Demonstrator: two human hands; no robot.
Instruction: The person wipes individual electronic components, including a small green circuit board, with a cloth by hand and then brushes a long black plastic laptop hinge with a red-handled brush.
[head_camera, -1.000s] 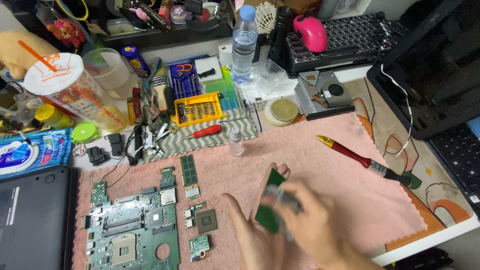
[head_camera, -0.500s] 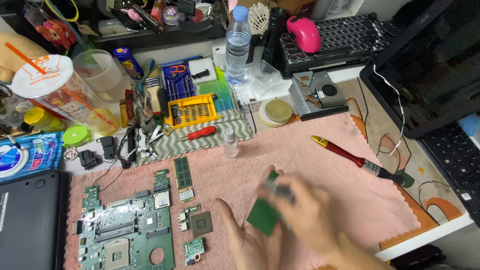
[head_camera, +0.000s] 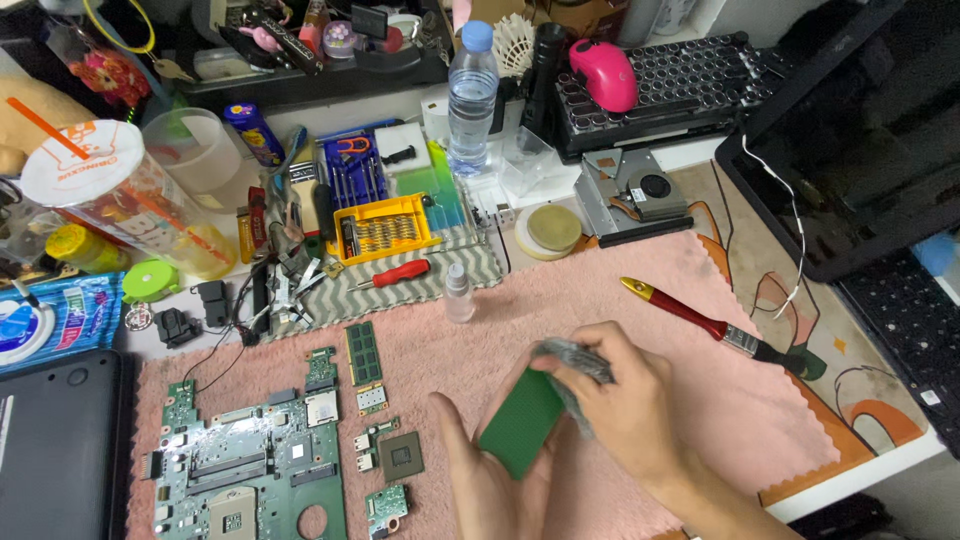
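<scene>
- A small green circuit board (head_camera: 522, 432) is held just above the pink towel (head_camera: 700, 400) at the front of the tabletop, tilted, its plain green face up.
- The left hand (head_camera: 490, 480) cups it from below, fingers closed around its lower edge.
- The right hand (head_camera: 620, 405) is closed on a wad of grey cloth (head_camera: 575, 362) and presses it against the board's upper right corner.
- Judging by this, the board is mid-wipe: the face looks plain and even, though I cannot tell how clean it is, and the part under the cloth is hidden.
- Other parts lie apart on the towel to the left, none in hand: a processor chip (head_camera: 401, 457), a memory stick (head_camera: 363, 352), several small daughter boards, and the large motherboard (head_camera: 250, 465).
- A small clear dropper bottle (head_camera: 459, 293) stands upright near the towel's far edge.
- A red-handled brush (head_camera: 715, 325) lies well to the right, untouched.
- Beyond the towel: a red screwdriver (head_camera: 395, 273), a yellow bit case (head_camera: 385, 228), a water bottle (head_camera: 471, 95) and a cooling fan (head_camera: 632, 190).
</scene>
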